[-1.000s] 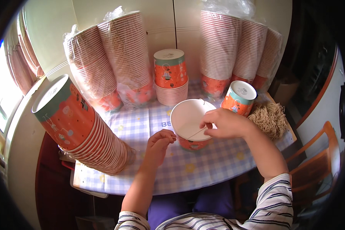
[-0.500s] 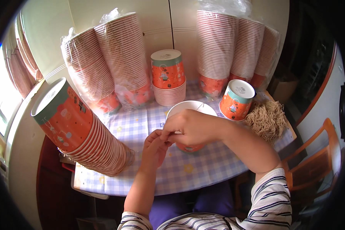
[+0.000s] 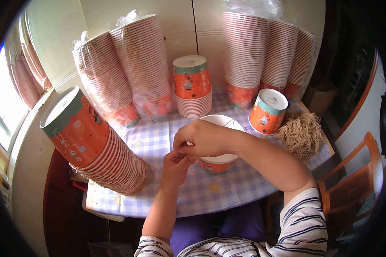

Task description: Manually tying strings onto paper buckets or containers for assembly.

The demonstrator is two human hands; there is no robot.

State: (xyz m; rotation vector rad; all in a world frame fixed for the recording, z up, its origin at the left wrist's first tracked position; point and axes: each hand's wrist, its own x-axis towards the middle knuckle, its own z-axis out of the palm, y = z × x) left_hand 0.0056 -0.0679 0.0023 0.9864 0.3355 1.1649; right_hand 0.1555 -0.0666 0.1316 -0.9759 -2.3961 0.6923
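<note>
My left hand [image 3: 174, 168] and my right hand [image 3: 201, 137] meet above the table, fingertips pinched close together. What sits between the fingers is too small to make out. Behind and beneath my right hand stands an upright, open paper tub [image 3: 218, 166], orange with a white inside. My right hand and forearm hide part of its mouth. A thin dark line, like a thread or wire, shows against the inner wall. To the right, an upturned orange paper tub [image 3: 268, 121] with a green band rests beside a tangled pile of beige strings [image 3: 302, 136].
A tall stack of upturned tubs [image 3: 103, 150] leans in view at the left. A shorter stack [image 3: 192, 88] stands at the back middle. Plastic-wrapped stacks [image 3: 143, 60] rise behind on both sides. A blue checked cloth [image 3: 240, 184] covers the table; a wooden chair [image 3: 349, 180] is at right.
The whole view has shifted slightly. My pinched hands have moved a little left and down relative to the open tub, showing more of its front rim.
</note>
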